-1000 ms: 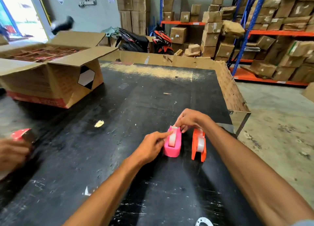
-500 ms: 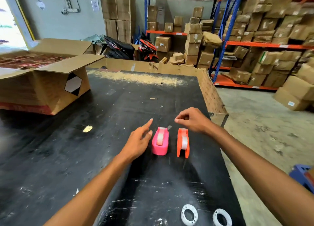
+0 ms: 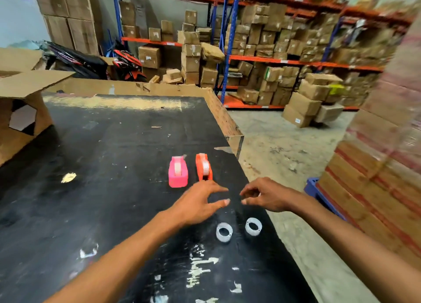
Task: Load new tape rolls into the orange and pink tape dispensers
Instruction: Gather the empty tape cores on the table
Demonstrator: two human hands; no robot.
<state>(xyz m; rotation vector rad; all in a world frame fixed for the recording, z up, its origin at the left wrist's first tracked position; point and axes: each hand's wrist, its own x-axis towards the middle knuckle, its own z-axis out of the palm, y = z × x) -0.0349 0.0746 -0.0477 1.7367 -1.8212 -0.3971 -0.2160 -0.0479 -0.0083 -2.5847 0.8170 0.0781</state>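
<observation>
big black desk (image 3: 109, 166) with a cardboard box (image 3: 20, 111) at the far left. both hands hang over it near the right edge, empty: left hand (image 3: 198, 204) with fingers spread, right hand (image 3: 266, 197) loosely curled, fingertips almost meeting. just past them the pink dispenser (image 3: 178, 171) and orange dispenser (image 3: 204, 167) stand side by side, each with tape in. two white rings (image 3: 224, 232) lie nearer me, under the hands.

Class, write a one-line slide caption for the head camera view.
Both empty hands, left hand and right hand, hover above two white rings near loaded pink dispenser and orange dispenser.
</observation>
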